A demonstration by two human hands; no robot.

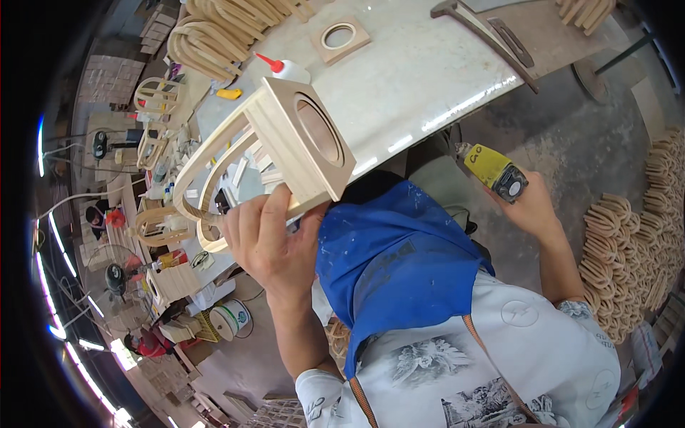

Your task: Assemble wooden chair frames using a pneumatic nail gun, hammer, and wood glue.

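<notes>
Nearest to the camera, the left hand point(275, 239) was raised in front of the blue apron point(392, 264), and its grip was pressed around the lower edge of a wooden frame piece point(285, 146), with the fingers laid over the wood and the wrist bent upward. This piece was held up in the air over the near edge of the table point(428, 71), tilted, with its square plate and round hole turned toward the person's right; two bent wooden arches were already joined to the plate, so the assembly looked partly done, but I could not tell if all joints were fixed. On the other side, the right hand point(528, 203) was held out to the side, well apart from the piece, and its grip was closed around a yellow power tool point(496, 171), whose nose pointed toward the table. As the tool was not touching the wood, the fastening seemed not finished. Farther away on the table stood a glue bottle with a red tip point(285, 68), just beyond the frame, and a loose square plate with a ring point(340, 37). Behind them lay a stack of bent arches point(221, 32), which suggested more pieces were left to assemble.
</notes>
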